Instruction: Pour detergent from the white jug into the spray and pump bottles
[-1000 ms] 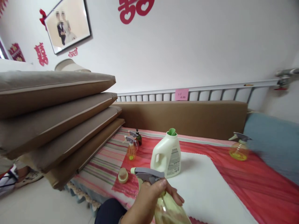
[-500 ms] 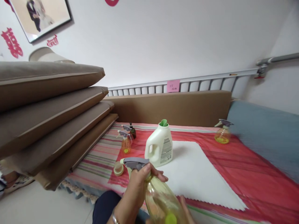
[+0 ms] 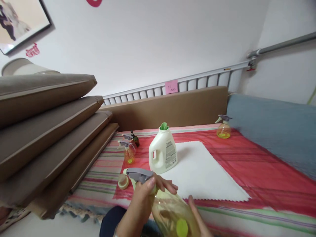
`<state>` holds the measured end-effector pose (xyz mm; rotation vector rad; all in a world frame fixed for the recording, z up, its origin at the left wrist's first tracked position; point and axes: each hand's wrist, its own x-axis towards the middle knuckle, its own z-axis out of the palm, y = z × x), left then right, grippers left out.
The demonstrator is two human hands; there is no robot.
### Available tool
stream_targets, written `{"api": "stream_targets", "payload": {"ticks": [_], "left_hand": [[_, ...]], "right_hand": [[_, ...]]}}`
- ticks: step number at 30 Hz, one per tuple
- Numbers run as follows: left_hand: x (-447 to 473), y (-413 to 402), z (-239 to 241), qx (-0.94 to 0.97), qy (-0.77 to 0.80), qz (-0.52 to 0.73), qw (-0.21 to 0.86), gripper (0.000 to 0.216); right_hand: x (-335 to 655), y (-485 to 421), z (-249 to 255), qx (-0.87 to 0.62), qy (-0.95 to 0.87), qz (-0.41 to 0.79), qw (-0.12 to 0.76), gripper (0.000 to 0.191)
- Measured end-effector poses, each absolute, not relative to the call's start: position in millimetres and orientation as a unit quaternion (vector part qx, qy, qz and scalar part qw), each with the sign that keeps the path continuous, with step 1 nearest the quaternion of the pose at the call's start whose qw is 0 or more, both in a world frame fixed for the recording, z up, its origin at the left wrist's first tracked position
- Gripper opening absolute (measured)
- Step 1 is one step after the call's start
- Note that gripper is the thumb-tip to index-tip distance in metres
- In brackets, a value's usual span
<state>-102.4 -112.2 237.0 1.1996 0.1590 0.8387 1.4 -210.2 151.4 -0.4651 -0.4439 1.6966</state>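
A translucent yellow spray bottle (image 3: 170, 210) with a grey and pale green trigger head is tilted in front of me. My left hand (image 3: 150, 191) is wrapped round its neck, just under the trigger. Along the right side of the body my right hand (image 3: 198, 215) grips it, partly cut off by the lower edge. Beyond the bottle stands a white detergent jug (image 3: 161, 153), uncapped, with green showing in its mouth, at the left edge of a white cloth (image 3: 202, 172). A pale green cap (image 3: 122, 181) lies to the left of the trigger head.
More spray bottles (image 3: 129, 155) and a dark pump bottle (image 3: 135, 140) stand at the back left. Another spray bottle (image 3: 223, 129) stands at the back right by a blue cushion (image 3: 269, 128). Brown cushions (image 3: 61, 138) are stacked on the left. Red sheeting (image 3: 237, 158) covers the striped cloth.
My view has turned right, so the surroundings sit further left in the picture. Both hands still hold the spray bottle in much the same position.
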Motion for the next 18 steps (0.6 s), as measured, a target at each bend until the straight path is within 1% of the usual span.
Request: {"api": "stream_targets", "payload": {"ticks": [3,7,11,15,17,18], "left_hand": [[-100.8,-113.0,234.6,0.567,0.072,0.396,0.718,0.028],[-99.4,-110.6,230.9,0.557,0.107,0.450,0.690,0.026],[-100.2,-109.6,233.5,0.577,0.111,0.429,0.686,0.027],[-101.6,-107.2,235.1,0.564,0.116,0.425,0.698,0.028],[-101.9,-105.5,235.3,0.551,0.133,0.442,0.695,0.027],[-101.9,-104.9,235.8,0.549,0.138,0.446,0.693,0.027]], "right_hand": [[2.8,-206.2,149.0,-0.169,-0.193,0.758,0.600,0.077],[0.8,-201.8,139.6,-0.150,-0.226,0.751,0.602,0.068],[-2.7,-201.5,139.8,-0.147,-0.230,0.735,0.621,0.065],[-5.9,-199.1,143.3,-0.116,-0.245,0.746,0.608,0.072],[-7.0,-196.4,141.5,-0.129,-0.263,0.734,0.612,0.071],[-7.5,-194.9,140.2,-0.138,-0.268,0.723,0.622,0.074]]}}
